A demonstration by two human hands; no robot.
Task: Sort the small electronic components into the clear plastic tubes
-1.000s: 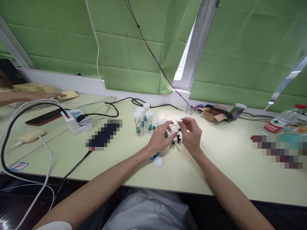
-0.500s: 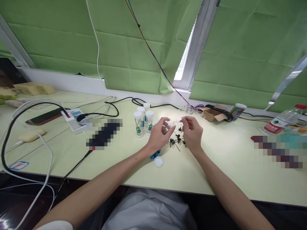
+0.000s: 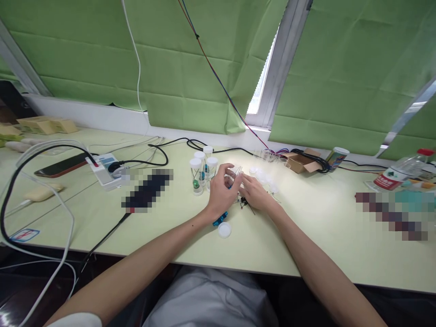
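My left hand (image 3: 223, 188) is curled around a small clear jar (image 3: 234, 170), its mouth tipped up to the right, with thin dark wires showing at it. Pressed close against the jar and my left thumb is my right hand (image 3: 254, 191), its fingers together; whatever is at its fingertips is hidden. Beneath the hands lie small black parts with thin legs (image 3: 243, 202). A blue part (image 3: 220, 219) and a white lid (image 3: 224, 230) are near my left wrist. Several white-capped jars (image 3: 195, 175) stand left of my hands, one with a green ball inside.
Beyond my right hand lie more white lids (image 3: 252, 171). At the back are clear cups (image 3: 269, 156), an open cardboard box (image 3: 301, 161) and a can (image 3: 338, 159). A bottle (image 3: 395, 175) stands right; a power strip (image 3: 105, 171) and cables are left.
My right hand has moved left and down against the jar. The white lid at its fingers is no longer in its grasp. Lids beyond it are now uncovered.
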